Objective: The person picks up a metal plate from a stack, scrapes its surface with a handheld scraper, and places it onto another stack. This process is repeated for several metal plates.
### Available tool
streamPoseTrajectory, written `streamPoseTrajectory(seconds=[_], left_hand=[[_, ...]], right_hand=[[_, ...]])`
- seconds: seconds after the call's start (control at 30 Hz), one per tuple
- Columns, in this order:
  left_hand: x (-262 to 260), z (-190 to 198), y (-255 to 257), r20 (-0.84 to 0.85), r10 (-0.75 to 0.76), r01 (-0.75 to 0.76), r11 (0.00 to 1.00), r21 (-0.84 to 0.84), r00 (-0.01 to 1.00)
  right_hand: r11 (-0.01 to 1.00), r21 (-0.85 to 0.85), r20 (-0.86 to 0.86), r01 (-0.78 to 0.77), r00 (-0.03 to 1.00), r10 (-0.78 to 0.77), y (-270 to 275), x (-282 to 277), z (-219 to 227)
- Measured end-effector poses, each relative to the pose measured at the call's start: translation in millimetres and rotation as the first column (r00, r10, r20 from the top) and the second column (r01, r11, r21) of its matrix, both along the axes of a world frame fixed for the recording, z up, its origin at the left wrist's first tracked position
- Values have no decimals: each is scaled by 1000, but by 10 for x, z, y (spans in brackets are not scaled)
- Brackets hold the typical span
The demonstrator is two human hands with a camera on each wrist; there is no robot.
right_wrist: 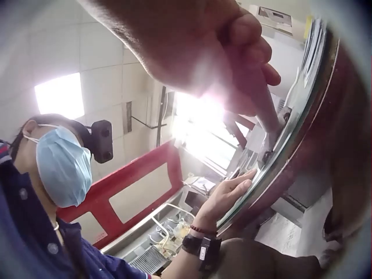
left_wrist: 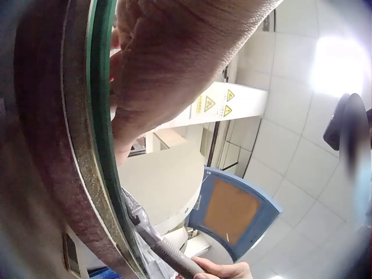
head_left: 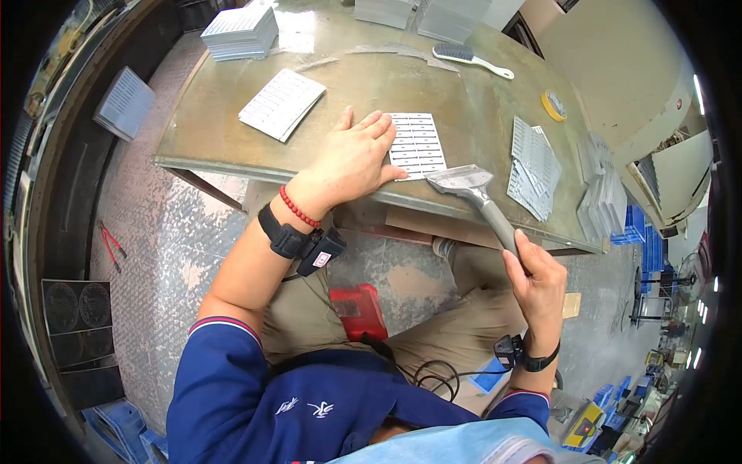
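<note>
A white printed sheet [head_left: 419, 145] with rows of black markings lies near the table's front edge. My left hand [head_left: 349, 158] rests on its left side, fingers stretched out and the thumb along the lower edge. With my right hand [head_left: 539, 278] I grip the grey handle of a scraper [head_left: 495, 220]. Its wide metal head lies at the sheet's lower right corner, overlapping it in the head view. In the left wrist view the scraper [left_wrist: 171, 254] reaches the glass-topped table edge. The right wrist view shows my fingers curled round the handle.
A small stack of printed sheets [head_left: 282, 103] lies to the left, a taller stack [head_left: 241, 35] behind it. Loose sheets [head_left: 533, 166] spread at the right. A brush [head_left: 471, 59] and a yellow tape roll [head_left: 553, 107] sit farther back on the table [head_left: 371, 85].
</note>
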State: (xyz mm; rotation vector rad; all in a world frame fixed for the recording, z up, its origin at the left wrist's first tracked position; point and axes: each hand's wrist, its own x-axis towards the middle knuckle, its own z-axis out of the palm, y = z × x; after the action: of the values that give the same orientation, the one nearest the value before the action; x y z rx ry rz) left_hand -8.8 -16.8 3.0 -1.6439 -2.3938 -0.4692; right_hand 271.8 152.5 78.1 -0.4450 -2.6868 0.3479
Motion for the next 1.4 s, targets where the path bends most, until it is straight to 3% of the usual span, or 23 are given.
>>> streamPoseTrajectory(seconds=[0.47, 0.8, 1.0, 1.13, 1.2, 1.3, 1.4], left_hand=[[32, 56, 1, 12, 7, -7, 1000, -5, 1000], [100, -17, 42, -73, 82, -78, 995, 58, 994], [286, 35, 79, -88, 161, -150, 981, 123, 983], [571, -10, 61, -95, 50, -29, 977, 211, 994], [718, -115, 75, -219, -156, 207, 950, 234, 963], [819, -134, 126, -240, -184, 227, 960, 164, 953], [888, -209, 194, -289, -162, 204, 971, 123, 944]], right_hand=[[985, 170, -58, -41, 997, 52, 131, -328, -100], [984, 179, -120, -1, 993, 23, 103, -329, -231], [992, 123, -45, 36, 999, -31, 14, -278, -139], [995, 70, -71, 71, 995, -66, 6, -308, -134], [995, 70, -92, 68, 994, -61, 9, -319, -108], [995, 11, -48, 98, 994, -98, -99, -332, 29], [999, 34, -27, 30, 999, -29, -306, -324, 118]])
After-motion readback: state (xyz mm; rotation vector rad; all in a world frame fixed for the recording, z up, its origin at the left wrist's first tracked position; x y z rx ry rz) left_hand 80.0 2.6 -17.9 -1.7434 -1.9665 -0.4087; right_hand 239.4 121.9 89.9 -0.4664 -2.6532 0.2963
